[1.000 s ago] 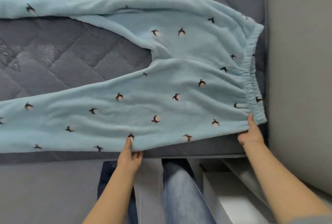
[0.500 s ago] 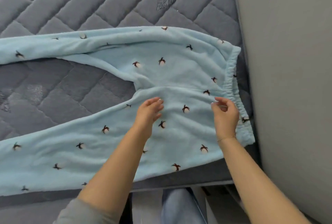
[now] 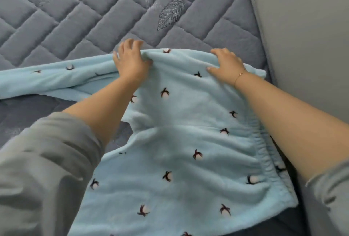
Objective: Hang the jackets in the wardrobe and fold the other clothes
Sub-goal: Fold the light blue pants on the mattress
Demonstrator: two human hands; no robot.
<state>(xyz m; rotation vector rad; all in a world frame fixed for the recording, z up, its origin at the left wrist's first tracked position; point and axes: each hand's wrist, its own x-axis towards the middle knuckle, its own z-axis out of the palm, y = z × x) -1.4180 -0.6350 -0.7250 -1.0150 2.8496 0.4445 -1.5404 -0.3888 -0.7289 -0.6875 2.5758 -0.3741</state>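
Light blue fleece trousers (image 3: 181,137) with small dark prints lie spread on the grey quilted mattress (image 3: 94,14), elastic waistband at the right. My left hand (image 3: 130,60) grips the far edge of the trousers near the far leg, fingers curled over the fabric. My right hand (image 3: 226,61) grips the same far edge closer to the waistband, fingers over the rim and thumb on top. One leg runs off to the left; the near leg passes under my left arm.
A grey upholstered panel (image 3: 306,37) rises along the right side of the mattress. My grey sleeves fill the lower left and lower right corners. Bare quilted mattress stretches beyond the trousers.
Both hands left the near edge, crossed over the middle of the trousers and now grip the far edge. I have leaned closer over the bed.
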